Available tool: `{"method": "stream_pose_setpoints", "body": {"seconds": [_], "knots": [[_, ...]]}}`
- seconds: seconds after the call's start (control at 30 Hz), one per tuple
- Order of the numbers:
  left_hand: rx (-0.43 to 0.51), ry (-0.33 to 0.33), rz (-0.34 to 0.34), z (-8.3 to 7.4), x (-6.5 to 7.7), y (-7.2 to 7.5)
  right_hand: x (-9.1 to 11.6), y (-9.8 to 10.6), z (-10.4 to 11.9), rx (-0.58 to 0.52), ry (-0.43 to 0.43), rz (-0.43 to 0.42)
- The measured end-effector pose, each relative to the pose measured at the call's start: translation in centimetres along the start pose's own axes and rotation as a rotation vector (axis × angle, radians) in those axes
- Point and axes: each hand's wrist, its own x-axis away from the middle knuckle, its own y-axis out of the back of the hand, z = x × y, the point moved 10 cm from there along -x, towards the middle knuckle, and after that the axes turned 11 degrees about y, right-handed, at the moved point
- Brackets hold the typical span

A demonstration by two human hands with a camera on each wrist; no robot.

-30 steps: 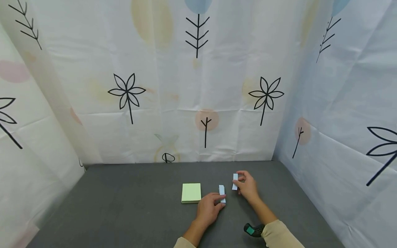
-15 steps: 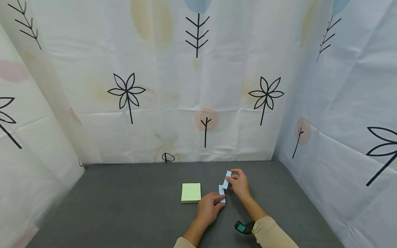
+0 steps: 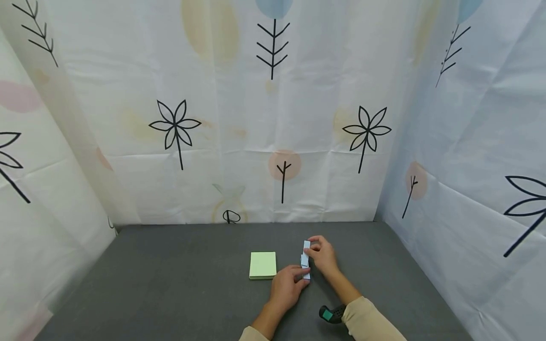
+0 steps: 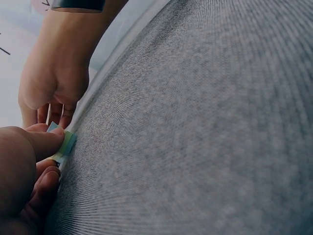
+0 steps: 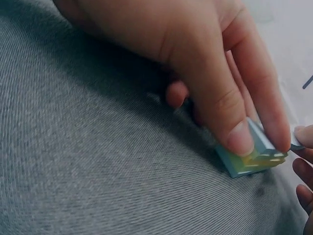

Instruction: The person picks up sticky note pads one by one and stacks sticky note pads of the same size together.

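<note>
In the head view, my right hand pinches a narrow light-blue strip-shaped pad of sticky notes between thumb and fingers. Its near end overlaps the far part of a second narrow blue pad, which my left hand grips on the table. Green and yellow layers show along the edge of the stack in the right wrist view, under the right thumb. In the left wrist view, the left thumb lies on a blue and green pad, while the right hand reaches down just beyond it.
A square pale-green sticky note pad lies on the dark grey table, left of the left hand. A black wrist device with a green patch sits by the right sleeve. White patterned curtains rise behind and at the sides.
The right hand has moved left with its narrow pad, from beside the other pad to overlapping its far part. The left hand has stayed in place, gripping its pad.
</note>
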Motion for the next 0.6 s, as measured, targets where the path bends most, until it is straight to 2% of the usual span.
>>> {"method": "stream_pose_setpoints", "body": {"seconds": [0.3,0.6], "knots": [[-0.005,-0.018,-0.02,-0.28,0.26,0.3,0.38,-0.29,-0.01,-0.005,0.024,0.021],[0.086,0.023,0.01,0.39,-0.13,0.08,0.31,-0.29,-0.19,-0.043,0.014,0.007]]}}
